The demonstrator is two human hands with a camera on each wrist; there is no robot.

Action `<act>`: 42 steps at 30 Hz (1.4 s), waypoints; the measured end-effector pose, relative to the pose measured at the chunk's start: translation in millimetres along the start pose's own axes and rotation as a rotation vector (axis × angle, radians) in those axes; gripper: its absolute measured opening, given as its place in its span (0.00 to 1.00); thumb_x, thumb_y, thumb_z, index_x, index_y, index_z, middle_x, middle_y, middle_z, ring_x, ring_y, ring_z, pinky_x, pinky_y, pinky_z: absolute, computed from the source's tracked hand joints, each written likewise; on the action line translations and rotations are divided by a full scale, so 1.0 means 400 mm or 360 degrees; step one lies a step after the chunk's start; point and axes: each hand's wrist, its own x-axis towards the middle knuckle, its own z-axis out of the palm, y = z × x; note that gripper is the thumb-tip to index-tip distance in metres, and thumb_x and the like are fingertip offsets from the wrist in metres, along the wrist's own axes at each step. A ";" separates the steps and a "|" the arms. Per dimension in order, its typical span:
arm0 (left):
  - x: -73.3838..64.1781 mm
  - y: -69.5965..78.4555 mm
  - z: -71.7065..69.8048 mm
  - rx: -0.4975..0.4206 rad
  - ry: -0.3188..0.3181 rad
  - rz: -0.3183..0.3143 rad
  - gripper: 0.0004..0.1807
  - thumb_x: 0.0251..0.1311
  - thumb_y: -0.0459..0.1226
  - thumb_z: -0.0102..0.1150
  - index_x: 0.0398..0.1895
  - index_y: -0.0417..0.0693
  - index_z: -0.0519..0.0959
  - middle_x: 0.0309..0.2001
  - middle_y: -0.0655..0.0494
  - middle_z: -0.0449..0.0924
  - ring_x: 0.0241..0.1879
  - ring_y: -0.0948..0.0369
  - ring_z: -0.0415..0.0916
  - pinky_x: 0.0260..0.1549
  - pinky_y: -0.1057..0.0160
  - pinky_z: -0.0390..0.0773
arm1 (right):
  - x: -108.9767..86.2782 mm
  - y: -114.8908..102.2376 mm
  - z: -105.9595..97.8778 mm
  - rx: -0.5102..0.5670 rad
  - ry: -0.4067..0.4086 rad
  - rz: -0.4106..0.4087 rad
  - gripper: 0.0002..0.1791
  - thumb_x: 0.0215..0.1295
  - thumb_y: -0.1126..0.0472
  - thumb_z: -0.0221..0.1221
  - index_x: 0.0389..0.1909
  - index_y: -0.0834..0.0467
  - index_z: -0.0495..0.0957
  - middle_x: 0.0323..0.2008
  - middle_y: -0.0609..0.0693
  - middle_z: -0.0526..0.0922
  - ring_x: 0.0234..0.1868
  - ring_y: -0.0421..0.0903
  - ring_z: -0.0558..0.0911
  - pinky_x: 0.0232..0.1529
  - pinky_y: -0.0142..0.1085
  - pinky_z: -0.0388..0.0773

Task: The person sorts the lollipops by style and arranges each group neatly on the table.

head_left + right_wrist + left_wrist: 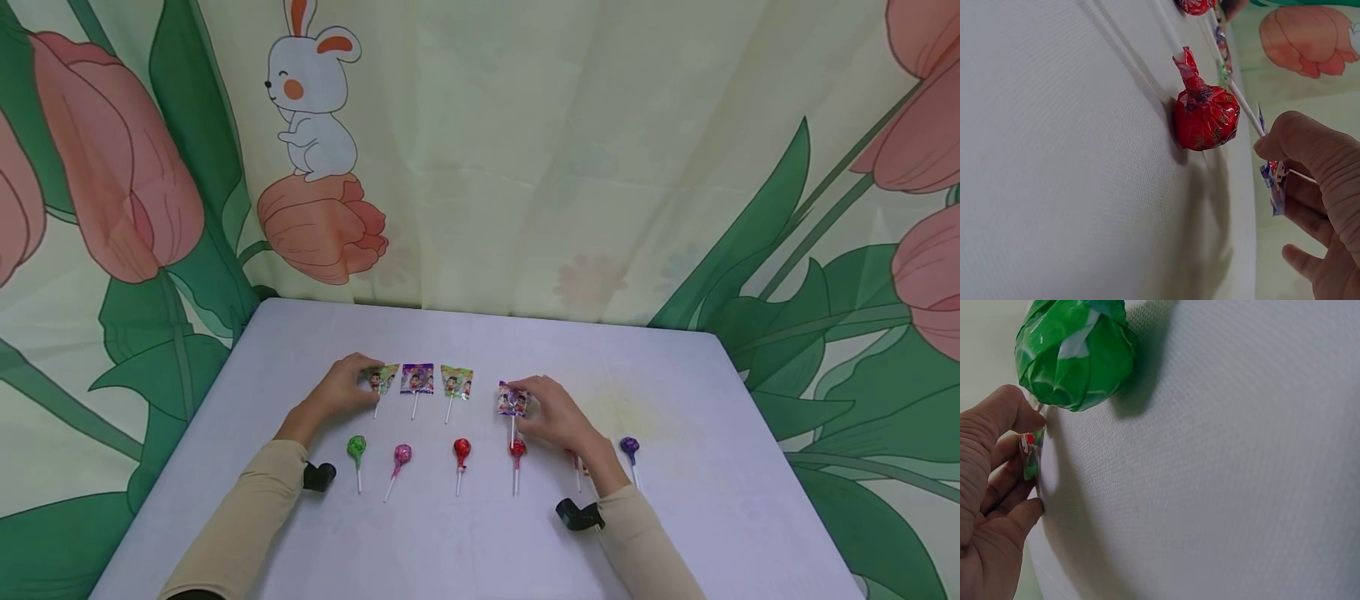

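Observation:
My left hand (347,387) is at the left end of a row of flat-wrapped lollipops, its thumb and fingers around the edges of a green-wrapped lollipop (384,380). The left wrist view shows that packet only in part, behind the fingers. Beside it lie a purple-wrapped lollipop (417,379) and another green-wrapped one (457,382). Right of these, my right hand (557,414) grips a second purple-wrapped lollipop (512,398), thumb against its white stick in the right wrist view. Just below it lies a round red lollipop (1207,119).
A nearer row of round lollipops holds a green one (356,447), a pink one (402,454), a red one (462,449) and a dark purple one (629,446). My right wrist partly covers more red wrapping (574,458). A printed curtain (510,167) hangs behind the white table (420,550).

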 end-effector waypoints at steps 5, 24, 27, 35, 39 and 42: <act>-0.003 0.005 0.000 0.0003 0.0010 0.0022 0.32 0.49 0.31 0.71 0.61 0.31 0.78 0.55 0.38 0.79 0.58 0.42 0.74 0.62 0.41 0.73 | 0.016 -0.003 0.007 0.0028 -0.0018 0.0014 0.33 0.54 0.65 0.73 0.63 0.58 0.79 0.58 0.55 0.82 0.64 0.57 0.77 0.68 0.55 0.70; -0.005 0.012 -0.003 0.0014 -0.0018 -0.0037 0.33 0.50 0.31 0.71 0.63 0.32 0.77 0.57 0.38 0.78 0.60 0.42 0.73 0.63 0.41 0.72 | 0.068 0.005 0.041 0.0001 -0.0072 -0.0044 0.31 0.57 0.66 0.70 0.64 0.60 0.78 0.59 0.56 0.81 0.63 0.55 0.77 0.67 0.52 0.72; -0.004 0.011 -0.002 0.0015 -0.0021 -0.0046 0.33 0.50 0.31 0.71 0.63 0.32 0.77 0.57 0.38 0.78 0.60 0.42 0.73 0.63 0.41 0.72 | 0.077 0.004 0.044 -0.0016 -0.0088 -0.0057 0.31 0.57 0.65 0.70 0.64 0.60 0.78 0.60 0.56 0.81 0.64 0.56 0.76 0.69 0.52 0.71; -0.003 0.013 0.001 -0.0002 -0.0022 -0.0030 0.33 0.50 0.31 0.71 0.62 0.31 0.77 0.56 0.37 0.78 0.59 0.42 0.74 0.63 0.42 0.73 | 0.100 -0.001 0.043 -0.0052 -0.0137 -0.0074 0.31 0.56 0.67 0.70 0.64 0.60 0.78 0.59 0.57 0.81 0.64 0.56 0.76 0.68 0.51 0.72; -0.004 0.009 0.002 0.0008 -0.0012 -0.0035 0.33 0.50 0.31 0.71 0.63 0.32 0.77 0.56 0.38 0.78 0.59 0.42 0.74 0.63 0.42 0.73 | 0.113 -0.006 0.041 -0.0097 -0.0163 -0.0079 0.32 0.55 0.67 0.70 0.64 0.60 0.78 0.59 0.57 0.82 0.64 0.56 0.76 0.69 0.50 0.71; -0.004 0.006 0.004 0.0008 -0.0008 -0.0037 0.33 0.50 0.31 0.71 0.63 0.33 0.77 0.56 0.39 0.79 0.59 0.43 0.74 0.63 0.42 0.73 | 0.119 -0.011 0.039 -0.0104 -0.0195 -0.0054 0.31 0.55 0.66 0.70 0.64 0.59 0.78 0.59 0.57 0.81 0.64 0.56 0.76 0.69 0.50 0.71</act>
